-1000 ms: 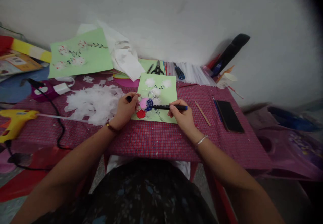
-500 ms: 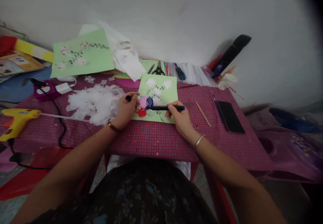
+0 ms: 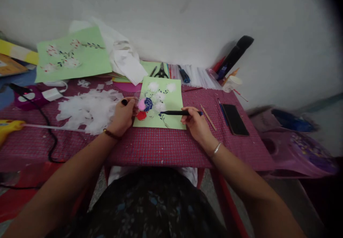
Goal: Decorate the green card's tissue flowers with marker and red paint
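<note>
My left hand (image 3: 123, 115) is closed at the left edge of a green sheet (image 3: 175, 122). It grips a clear plastic paint palette with round patches of pink (image 3: 142, 104), dark blue (image 3: 148, 104) and red (image 3: 141, 115). A small black cap (image 3: 124, 102) shows between its fingers. In my right hand (image 3: 197, 123) is a slim black pen (image 3: 174, 113), held nearly level and pointing left. Its blue tip is at small dark leaves on a drawn stem, low on the sheet; whether it touches is unclear. White fluffy flowers (image 3: 160, 106) are on the sheet.
White tissue pieces (image 3: 83, 111) are heaped left of my left hand. A larger green flower picture (image 3: 72, 55) leans at the back. The yellow glue gun (image 3: 10, 127) and its cord lie far left. Scissors (image 3: 162, 72), a wooden stick (image 3: 208, 117) and a phone (image 3: 235, 119) lie around.
My right hand has drawn the pen tip away from the palette's dark blue patch, onto the leaves near the sheet's lower part. My left hand still grips the palette. The view has shifted.
</note>
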`<state>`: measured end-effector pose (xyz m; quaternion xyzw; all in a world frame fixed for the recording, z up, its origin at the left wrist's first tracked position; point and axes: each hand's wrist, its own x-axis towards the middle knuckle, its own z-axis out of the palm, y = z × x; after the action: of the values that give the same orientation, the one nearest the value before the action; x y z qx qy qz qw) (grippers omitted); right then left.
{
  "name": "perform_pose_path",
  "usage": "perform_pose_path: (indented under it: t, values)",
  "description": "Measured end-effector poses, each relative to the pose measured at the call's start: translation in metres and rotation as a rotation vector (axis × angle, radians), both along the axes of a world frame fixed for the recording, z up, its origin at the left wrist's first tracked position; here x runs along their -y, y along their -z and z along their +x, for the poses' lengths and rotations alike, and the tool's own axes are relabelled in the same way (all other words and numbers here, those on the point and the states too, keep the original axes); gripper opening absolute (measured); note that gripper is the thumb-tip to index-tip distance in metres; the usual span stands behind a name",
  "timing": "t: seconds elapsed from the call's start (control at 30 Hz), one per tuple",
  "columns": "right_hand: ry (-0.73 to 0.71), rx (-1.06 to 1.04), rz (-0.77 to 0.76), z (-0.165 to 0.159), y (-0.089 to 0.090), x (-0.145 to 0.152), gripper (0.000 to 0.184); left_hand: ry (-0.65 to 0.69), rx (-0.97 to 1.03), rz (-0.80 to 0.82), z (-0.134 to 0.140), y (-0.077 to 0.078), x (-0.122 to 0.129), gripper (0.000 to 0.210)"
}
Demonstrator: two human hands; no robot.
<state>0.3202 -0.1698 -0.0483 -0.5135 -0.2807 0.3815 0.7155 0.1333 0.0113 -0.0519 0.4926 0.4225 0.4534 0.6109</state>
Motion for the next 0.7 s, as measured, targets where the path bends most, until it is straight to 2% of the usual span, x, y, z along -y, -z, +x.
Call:
perform_pose_path:
  t: [0.1,0.23,0.7]
  values:
    - [-0.016,0.121,-0.026,0.0,0.007,0.016,0.02,-0.02,0.009,-0.034,0.001,-0.003,0.0,0.005]
    - [0.053,0.225,-0.065,-0.001,0.015,0.021,0.015,-0.028,0.01,-0.047,0.002,-0.005,0.001,0.007]
    - [0.046,0.299,-0.139,0.0,0.019,0.02,0.015,-0.015,-0.016,-0.033,0.001,-0.003,0.0,0.005]
